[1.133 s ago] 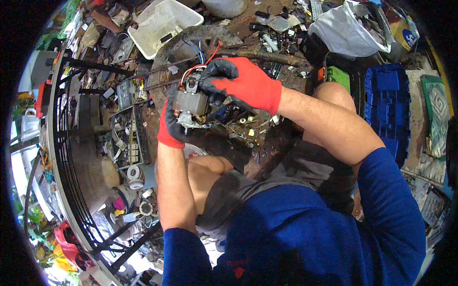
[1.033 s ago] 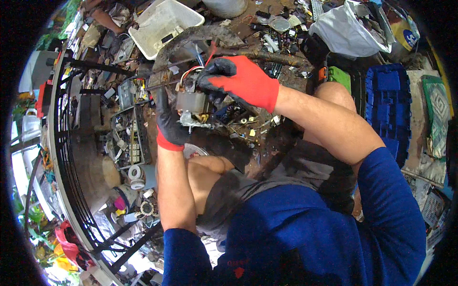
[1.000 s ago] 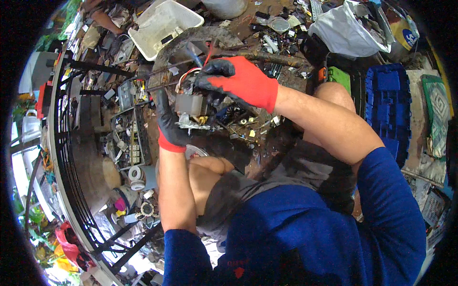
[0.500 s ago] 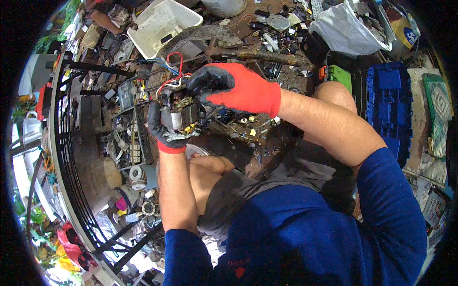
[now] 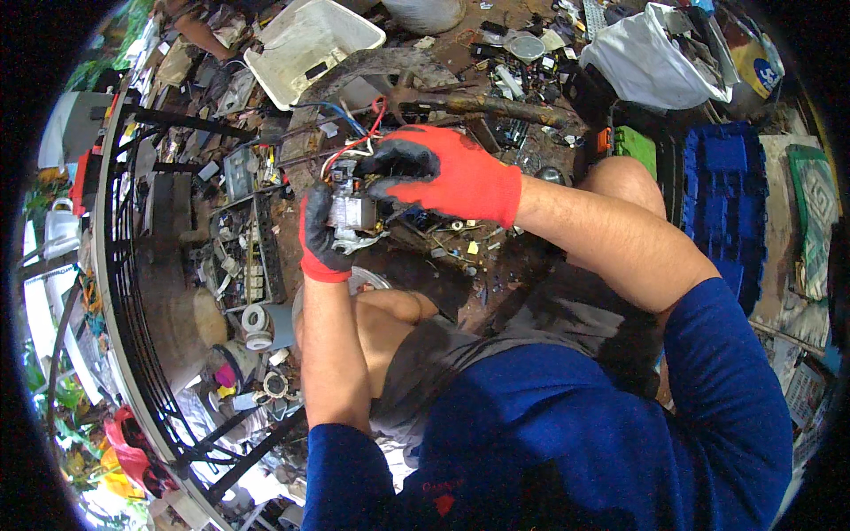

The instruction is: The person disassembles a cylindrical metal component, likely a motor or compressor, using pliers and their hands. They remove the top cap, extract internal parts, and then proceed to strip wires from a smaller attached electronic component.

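A small electric motor (image 5: 353, 212) with a silver laminated core is held up in front of me. My left hand (image 5: 322, 232), in a red glove with a black coated palm, grips it from the left and below. On its right side, the curled fingers of my right hand (image 5: 456, 173), gloved the same way, press against the upper part; their tips are partly hidden. Red, white and blue wires (image 5: 357, 146) rise loose from the motor's top. At its lower end a pale metal bracket (image 5: 356, 241) sticks out.
Beyond my hands lie a hammer (image 5: 496, 108) and a white plastic tub (image 5: 310, 49). A black metal rack (image 5: 133, 310) runs along the left. At right are a white sack (image 5: 642, 57) and a blue crate (image 5: 726, 212). Mixed scrap covers the ground. Another person's limb (image 5: 202, 34) shows far left.
The motor and my left hand have shifted slightly right and turned, so the bright core side shows more. The wires have swung right. My right hand's fingers have moved down along the motor's side.
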A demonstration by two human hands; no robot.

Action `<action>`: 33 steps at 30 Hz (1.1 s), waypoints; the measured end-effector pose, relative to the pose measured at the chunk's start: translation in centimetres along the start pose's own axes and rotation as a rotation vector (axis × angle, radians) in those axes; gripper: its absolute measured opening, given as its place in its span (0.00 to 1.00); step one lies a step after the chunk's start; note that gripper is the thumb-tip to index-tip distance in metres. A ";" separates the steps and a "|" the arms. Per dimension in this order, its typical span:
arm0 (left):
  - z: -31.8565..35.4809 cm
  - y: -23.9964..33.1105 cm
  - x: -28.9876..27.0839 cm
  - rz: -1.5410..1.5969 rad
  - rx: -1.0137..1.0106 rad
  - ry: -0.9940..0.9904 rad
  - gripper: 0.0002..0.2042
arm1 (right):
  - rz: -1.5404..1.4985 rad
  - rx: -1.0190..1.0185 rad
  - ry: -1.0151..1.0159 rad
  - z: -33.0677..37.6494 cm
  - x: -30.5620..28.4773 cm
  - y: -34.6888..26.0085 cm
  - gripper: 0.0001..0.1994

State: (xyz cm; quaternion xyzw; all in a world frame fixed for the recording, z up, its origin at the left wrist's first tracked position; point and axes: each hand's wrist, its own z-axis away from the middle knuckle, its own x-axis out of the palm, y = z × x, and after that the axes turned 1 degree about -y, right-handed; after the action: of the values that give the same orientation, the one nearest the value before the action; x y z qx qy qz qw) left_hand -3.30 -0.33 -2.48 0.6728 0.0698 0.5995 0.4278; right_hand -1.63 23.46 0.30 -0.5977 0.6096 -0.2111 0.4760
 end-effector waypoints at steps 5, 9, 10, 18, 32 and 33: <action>-0.1 0.0 1.4 -0.513 0.117 0.072 0.30 | -0.054 0.100 0.007 0.0 -0.2 -0.3 0.23; 0.1 0.7 1.5 -1.148 0.200 0.159 0.32 | -0.085 0.150 0.032 0.0 -0.1 -0.2 0.24; 0.1 0.7 2.2 -1.192 0.190 0.155 0.34 | -0.104 0.159 0.025 0.0 -0.2 -0.2 0.24; -0.1 0.6 1.5 -1.093 0.204 0.104 0.39 | -0.375 0.263 -0.039 -0.3 0.1 0.2 0.19; 0.0 0.5 3.2 -1.338 0.407 0.153 0.39 | -0.385 0.236 0.024 -0.5 0.7 1.0 0.19; 0.1 0.4 3.4 -1.381 0.442 0.179 0.39 | -0.363 0.215 0.035 -0.4 0.8 0.9 0.18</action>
State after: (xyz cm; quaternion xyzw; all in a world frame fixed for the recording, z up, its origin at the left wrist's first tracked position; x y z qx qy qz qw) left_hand -2.48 1.41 0.30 0.4947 0.6323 0.2176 0.5551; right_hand -2.37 22.77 -0.55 -0.6399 0.4739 -0.3675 0.4805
